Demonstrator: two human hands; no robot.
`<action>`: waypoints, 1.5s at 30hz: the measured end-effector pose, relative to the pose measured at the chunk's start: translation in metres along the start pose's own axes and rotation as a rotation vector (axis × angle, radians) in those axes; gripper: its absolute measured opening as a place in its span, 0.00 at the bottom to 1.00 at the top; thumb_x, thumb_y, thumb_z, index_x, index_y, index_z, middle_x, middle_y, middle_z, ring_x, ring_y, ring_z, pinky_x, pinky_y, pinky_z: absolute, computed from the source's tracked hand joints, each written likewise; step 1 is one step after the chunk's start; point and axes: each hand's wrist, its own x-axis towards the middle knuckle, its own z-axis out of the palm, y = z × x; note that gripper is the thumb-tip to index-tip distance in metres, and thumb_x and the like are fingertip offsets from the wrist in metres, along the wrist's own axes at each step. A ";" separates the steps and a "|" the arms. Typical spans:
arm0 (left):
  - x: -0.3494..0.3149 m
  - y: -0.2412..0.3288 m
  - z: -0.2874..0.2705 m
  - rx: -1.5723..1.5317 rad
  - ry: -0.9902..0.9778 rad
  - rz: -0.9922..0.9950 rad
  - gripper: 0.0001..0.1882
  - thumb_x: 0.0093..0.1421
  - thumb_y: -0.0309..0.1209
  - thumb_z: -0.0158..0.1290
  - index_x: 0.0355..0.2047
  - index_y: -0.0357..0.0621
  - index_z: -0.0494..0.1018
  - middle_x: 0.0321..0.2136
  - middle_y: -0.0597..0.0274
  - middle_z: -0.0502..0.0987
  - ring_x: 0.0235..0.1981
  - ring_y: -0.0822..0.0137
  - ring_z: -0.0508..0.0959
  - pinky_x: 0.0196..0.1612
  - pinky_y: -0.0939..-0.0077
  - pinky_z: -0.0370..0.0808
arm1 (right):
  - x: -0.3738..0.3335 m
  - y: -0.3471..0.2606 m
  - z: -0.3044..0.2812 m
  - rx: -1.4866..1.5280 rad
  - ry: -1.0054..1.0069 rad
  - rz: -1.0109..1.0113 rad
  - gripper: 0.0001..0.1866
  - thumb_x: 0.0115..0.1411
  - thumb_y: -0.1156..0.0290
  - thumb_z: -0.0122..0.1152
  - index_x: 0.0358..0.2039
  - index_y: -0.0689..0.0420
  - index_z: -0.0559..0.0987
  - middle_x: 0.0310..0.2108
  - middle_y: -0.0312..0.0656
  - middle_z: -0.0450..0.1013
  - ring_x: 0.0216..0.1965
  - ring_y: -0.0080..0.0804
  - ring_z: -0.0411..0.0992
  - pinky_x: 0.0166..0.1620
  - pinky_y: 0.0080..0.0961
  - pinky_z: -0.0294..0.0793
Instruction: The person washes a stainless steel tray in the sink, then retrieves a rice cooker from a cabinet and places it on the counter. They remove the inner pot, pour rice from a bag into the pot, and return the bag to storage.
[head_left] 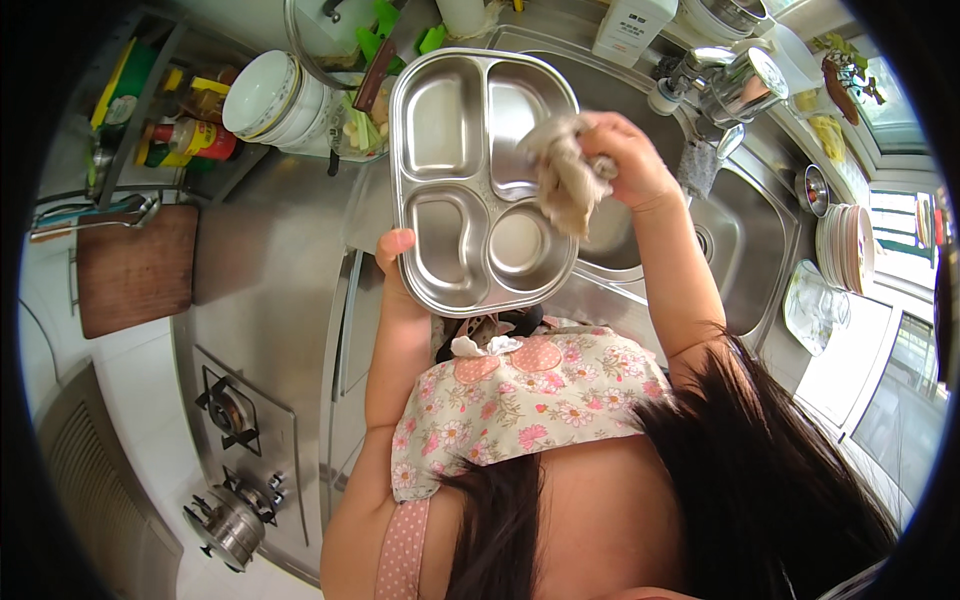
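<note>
A stainless-steel divided tray (487, 200) is held up in front of me, tilted so its several compartments face me. My left hand (394, 246) grips its left edge, the thumb over the rim and the other fingers hidden behind. In my right hand (632, 160) is a bunched beige cloth (570, 180). It hangs over the tray's right edge, across the upper-right compartment; whether it touches the metal there I cannot tell for sure. The steel sink (745, 240) lies behind and to the right of the tray.
A chrome faucet (700, 90) stands over the sink. Stacked white bowls (275, 105) and a knife handle (375, 80) are at the back left. Plates (846, 248) stand on the right. A gas stove (255, 440) with a steel pot (228, 525) sits to the lower left.
</note>
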 end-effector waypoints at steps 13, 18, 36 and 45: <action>0.008 -0.004 -0.009 0.033 0.000 -0.045 0.36 0.44 0.47 0.47 0.49 0.34 0.63 0.43 0.49 0.71 0.41 0.57 0.74 0.44 0.66 0.73 | 0.003 0.026 0.042 -1.199 0.241 -0.038 0.10 0.49 0.69 0.60 0.27 0.63 0.73 0.20 0.46 0.68 0.21 0.28 0.63 0.28 0.27 0.67; 0.009 -0.009 -0.011 0.018 -0.001 0.010 0.36 0.45 0.48 0.46 0.50 0.34 0.63 0.43 0.50 0.71 0.42 0.57 0.74 0.46 0.64 0.73 | -0.002 0.013 0.029 -0.945 0.453 0.011 0.07 0.52 0.75 0.54 0.31 0.62 0.75 0.24 0.35 0.72 0.24 0.18 0.66 0.31 0.18 0.69; 0.027 -0.024 0.002 0.353 0.010 0.163 0.35 0.49 0.45 0.48 0.53 0.32 0.60 0.48 0.51 0.68 0.49 0.59 0.70 0.52 0.68 0.66 | -0.013 0.036 0.079 -0.816 0.420 -0.363 0.11 0.51 0.69 0.59 0.29 0.61 0.69 0.26 0.48 0.68 0.27 0.42 0.70 0.33 0.32 0.70; 0.024 -0.021 0.004 -0.060 -0.068 0.017 0.35 0.53 0.53 0.36 0.49 0.34 0.65 0.46 0.49 0.70 0.48 0.55 0.70 0.52 0.61 0.65 | -0.050 0.041 0.065 -1.078 0.113 -0.546 0.09 0.45 0.76 0.57 0.28 0.61 0.68 0.26 0.45 0.65 0.31 0.46 0.66 0.34 0.35 0.67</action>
